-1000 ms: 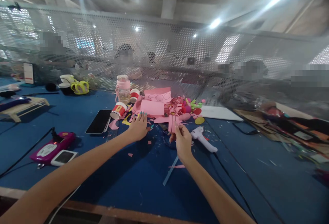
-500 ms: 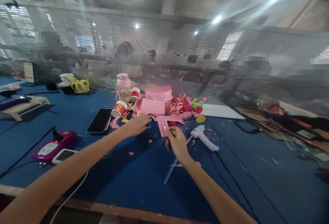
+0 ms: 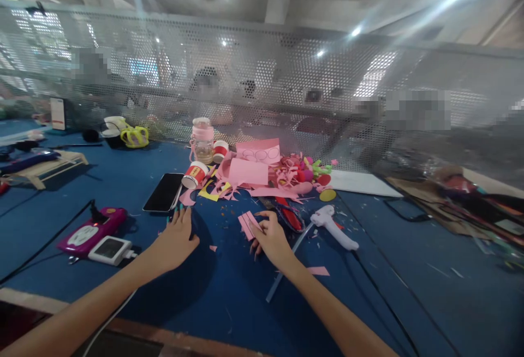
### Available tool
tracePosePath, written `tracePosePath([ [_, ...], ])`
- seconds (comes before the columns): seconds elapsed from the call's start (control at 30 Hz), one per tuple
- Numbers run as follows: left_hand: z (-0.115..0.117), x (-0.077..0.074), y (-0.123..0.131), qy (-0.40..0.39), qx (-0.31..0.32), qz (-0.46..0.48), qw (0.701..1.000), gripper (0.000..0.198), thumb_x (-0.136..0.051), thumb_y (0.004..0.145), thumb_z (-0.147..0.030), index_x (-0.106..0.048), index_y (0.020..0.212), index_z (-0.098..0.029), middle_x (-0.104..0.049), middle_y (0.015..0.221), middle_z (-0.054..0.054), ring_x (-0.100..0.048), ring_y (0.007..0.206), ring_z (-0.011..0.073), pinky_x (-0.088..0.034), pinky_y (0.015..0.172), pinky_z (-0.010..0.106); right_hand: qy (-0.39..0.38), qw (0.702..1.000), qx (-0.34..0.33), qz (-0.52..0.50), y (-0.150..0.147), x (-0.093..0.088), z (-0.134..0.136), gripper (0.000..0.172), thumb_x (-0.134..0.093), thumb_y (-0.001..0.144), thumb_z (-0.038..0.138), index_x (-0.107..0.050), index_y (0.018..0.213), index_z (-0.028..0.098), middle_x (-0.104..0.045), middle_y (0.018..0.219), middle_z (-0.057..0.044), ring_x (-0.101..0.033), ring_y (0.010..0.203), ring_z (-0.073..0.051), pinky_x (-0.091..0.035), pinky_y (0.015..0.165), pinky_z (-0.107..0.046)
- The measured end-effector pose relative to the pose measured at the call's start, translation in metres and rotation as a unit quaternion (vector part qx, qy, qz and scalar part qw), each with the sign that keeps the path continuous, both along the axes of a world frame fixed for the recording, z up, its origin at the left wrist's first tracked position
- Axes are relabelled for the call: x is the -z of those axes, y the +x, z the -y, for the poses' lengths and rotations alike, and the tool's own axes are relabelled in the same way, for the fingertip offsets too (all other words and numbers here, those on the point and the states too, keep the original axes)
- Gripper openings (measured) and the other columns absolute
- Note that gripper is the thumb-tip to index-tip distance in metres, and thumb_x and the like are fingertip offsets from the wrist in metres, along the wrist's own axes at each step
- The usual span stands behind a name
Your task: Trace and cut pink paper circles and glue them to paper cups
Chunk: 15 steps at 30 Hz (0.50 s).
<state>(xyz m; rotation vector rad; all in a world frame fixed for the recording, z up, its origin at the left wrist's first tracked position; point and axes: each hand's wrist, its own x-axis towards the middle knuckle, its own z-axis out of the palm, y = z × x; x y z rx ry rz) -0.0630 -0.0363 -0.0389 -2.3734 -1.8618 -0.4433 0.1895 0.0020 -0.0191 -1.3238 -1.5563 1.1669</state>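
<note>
My right hand (image 3: 270,237) pinches a small piece of pink paper (image 3: 246,225) with dark lines along it, held above the blue table (image 3: 229,297). With its fingers spread, my left hand (image 3: 176,245) is over the table just below the black phone (image 3: 164,192) and holds nothing. Red-handled scissors (image 3: 290,218) lie just beyond my right hand. A white glue gun (image 3: 333,227) rests to the right, a clear glue stick (image 3: 282,275) sticking out of its back end. Beyond both hands is a heap of pink paper scraps (image 3: 249,172).
A pink-lidded bottle (image 3: 202,144) and red-and-white paper cups (image 3: 195,174) stand behind the phone. At left lies a purple power strip (image 3: 88,231) with a white charger (image 3: 110,250). A perforated metal screen (image 3: 245,73) closes off the back; cardboard (image 3: 421,196) lies at right.
My left hand has left the paper heap and moved left and nearer, its fingers spreading. My right hand has drawn the pink paper slightly nearer and left, and the scissors show more.
</note>
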Motion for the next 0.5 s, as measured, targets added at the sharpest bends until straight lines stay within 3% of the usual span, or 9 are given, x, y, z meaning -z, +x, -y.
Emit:
tracePosePath([
  [0.17,0.001,-0.024,0.009,-0.123,-0.056,0.039,0.99,0.067,-0.038,0.079,-0.014,-0.018,0.141,0.0,-0.035,0.14,0.029,-0.034,0.131,0.0351,-0.037,0.1,0.045,-0.049,0.997,-0.003,-0.054,0.002,0.001,-0.006,0.047,-0.061,0.07,0.04,-0.032,0.101,0.021,-0.059,0.063,0.006,-0.061,0.044,-0.016,-0.051,0.038,-0.027],
  [0.3,0.001,-0.044,0.025,-0.191,-0.099,0.031,0.976,0.077,-0.044,0.074,-0.005,-0.008,0.141,0.004,-0.018,0.144,0.036,-0.027,0.133,0.0393,-0.038,0.098,0.04,-0.063,0.996,0.001,-0.058,0.002,0.002,-0.008,0.041,-0.061,0.071,0.033,-0.034,0.1,0.02,-0.061,0.065,0.004,-0.061,0.045,-0.014,-0.051,0.04,-0.025],
  [0.5,-0.006,-0.06,0.032,-0.199,-0.105,-0.009,0.974,0.085,-0.043,0.066,0.006,-0.003,0.141,0.003,-0.016,0.142,0.039,-0.051,0.118,0.0349,-0.044,0.088,0.036,-0.073,0.996,-0.011,-0.051,0.003,0.0,-0.007,0.031,-0.058,0.075,0.028,-0.035,0.094,0.021,-0.062,0.065,0.004,-0.061,0.044,-0.014,-0.052,0.041,-0.026],
])
